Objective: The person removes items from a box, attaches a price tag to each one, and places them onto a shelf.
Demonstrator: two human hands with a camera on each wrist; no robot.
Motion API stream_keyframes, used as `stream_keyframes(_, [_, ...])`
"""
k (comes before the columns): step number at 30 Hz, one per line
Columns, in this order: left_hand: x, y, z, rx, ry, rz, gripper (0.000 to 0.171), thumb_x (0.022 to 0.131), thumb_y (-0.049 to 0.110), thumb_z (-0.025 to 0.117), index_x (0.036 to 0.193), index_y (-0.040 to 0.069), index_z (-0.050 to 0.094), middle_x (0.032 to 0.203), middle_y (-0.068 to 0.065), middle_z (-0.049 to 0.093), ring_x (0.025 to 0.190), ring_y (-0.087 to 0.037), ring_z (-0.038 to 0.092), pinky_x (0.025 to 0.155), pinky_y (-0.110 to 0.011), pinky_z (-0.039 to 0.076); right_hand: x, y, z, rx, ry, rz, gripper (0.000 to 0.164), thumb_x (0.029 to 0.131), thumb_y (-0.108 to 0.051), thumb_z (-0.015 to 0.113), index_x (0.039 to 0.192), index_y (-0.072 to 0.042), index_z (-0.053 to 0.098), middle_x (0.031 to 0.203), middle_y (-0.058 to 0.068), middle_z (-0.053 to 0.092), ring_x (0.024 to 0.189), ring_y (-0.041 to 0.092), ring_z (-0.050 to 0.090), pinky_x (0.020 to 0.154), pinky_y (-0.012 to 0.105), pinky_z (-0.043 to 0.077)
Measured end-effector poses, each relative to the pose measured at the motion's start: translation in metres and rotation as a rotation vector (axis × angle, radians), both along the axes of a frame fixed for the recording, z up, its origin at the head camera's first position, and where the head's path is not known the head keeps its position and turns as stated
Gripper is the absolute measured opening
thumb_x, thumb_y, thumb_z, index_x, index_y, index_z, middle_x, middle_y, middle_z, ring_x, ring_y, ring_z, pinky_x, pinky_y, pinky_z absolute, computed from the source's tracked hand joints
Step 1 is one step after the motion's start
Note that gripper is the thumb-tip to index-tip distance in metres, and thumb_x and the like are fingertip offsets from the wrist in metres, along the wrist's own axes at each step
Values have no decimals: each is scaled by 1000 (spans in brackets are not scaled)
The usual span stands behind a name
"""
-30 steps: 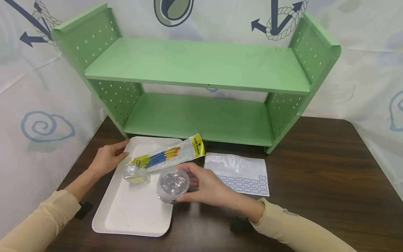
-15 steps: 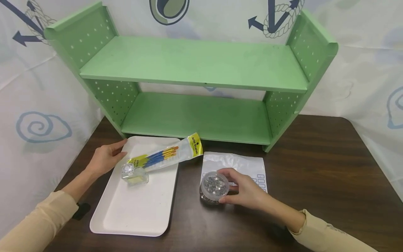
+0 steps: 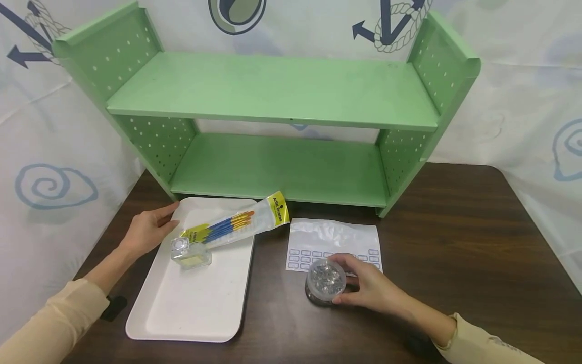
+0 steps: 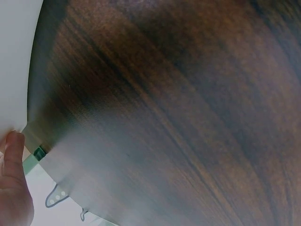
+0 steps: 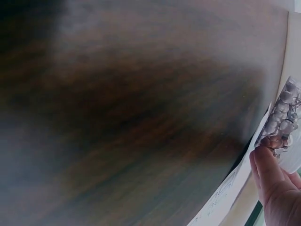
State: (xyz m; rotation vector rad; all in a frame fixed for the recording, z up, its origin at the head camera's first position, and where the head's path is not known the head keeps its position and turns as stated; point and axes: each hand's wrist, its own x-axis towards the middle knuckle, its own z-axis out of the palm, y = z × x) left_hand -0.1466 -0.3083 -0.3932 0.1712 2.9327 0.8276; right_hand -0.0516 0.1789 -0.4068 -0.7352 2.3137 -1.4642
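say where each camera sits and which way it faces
Head: on the head, facing forward and down at green shelf, white tray, left hand, right hand, sleeves.
Left wrist: on the left wrist, facing mostly brown table; part of the left hand, lower left.
Right wrist: on the right wrist, also facing mostly table; part of the right hand, lower right.
Head and right wrist both show that hand holding the round container.

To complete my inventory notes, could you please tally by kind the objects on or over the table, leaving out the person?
White tray: 1
Round jar: 1
Clear bottle: 1
Brush packet: 1
Printed sheet: 1
Green shelf unit: 1
Total: 6
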Motion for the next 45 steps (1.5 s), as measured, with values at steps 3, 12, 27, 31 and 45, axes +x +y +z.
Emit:
stream_keyframes(3, [0,0,0,-4,-1,3,55,100,3,62,149,-12,42,144,-41,47,123,-56,59,88,-54,59,2,2,-1,5,19,10,71,79,-8,88,134,15,50,132,32,60,121,46,62,97,39,59])
stream_keyframes(12, [-1,-1,1,-1,8,-4,54,100,3,62,148,-12,43,144,-41,46,124,-56,57,88,-54,59,5,6,-1,29,75,29,72,77,-7,90,134,12,51,131,29,61,119,40,65,94,38,60])
stream_keyframes(27, [0,0,0,2,12,9,54,100,3,62,148,-11,44,146,-38,47,124,-54,59,85,-50,61,6,8,-4,40,51,41,73,76,-6,90,134,12,51,133,30,60,120,43,64,96,39,59])
stream_keyframes(31, [0,0,0,3,12,10,54,100,3,62,148,-11,43,147,-38,46,125,-55,58,88,-52,59,7,8,-5,50,71,42,73,75,-6,91,134,11,52,133,28,61,121,38,64,97,38,59])
stream_keyframes(45, [-1,-1,0,2,11,1,54,99,2,63,148,-12,43,146,-39,45,123,-55,59,80,-42,63,7,9,-8,42,85,50,73,74,-7,92,134,9,53,133,26,62,124,23,63,98,36,59])
